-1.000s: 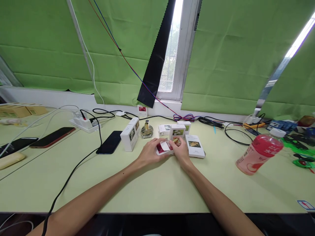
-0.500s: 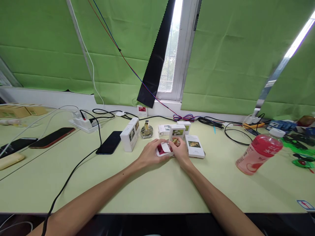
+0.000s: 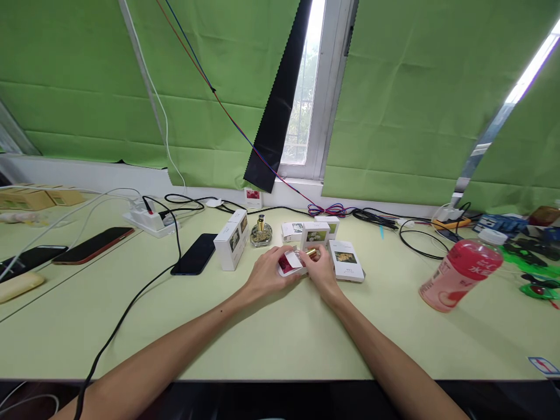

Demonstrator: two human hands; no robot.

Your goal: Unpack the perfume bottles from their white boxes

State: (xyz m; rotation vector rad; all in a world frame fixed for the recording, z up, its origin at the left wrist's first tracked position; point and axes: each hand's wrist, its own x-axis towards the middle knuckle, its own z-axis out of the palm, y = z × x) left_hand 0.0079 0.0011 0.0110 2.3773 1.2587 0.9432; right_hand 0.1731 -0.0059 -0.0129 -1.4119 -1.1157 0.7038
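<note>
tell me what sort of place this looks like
Probably an indoor shared workroom or office: a long pale tabletop stands below a window hung with green blinds, and a white power strip with plugged-in cables sits on it near several phones.

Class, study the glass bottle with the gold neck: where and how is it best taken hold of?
Probably around the wide body of the glass bottle, from above, closing on opposite sides. It stands upright, its body broader than its gold neck; a white box stands close on its left, and the left hand lies in front.
</note>
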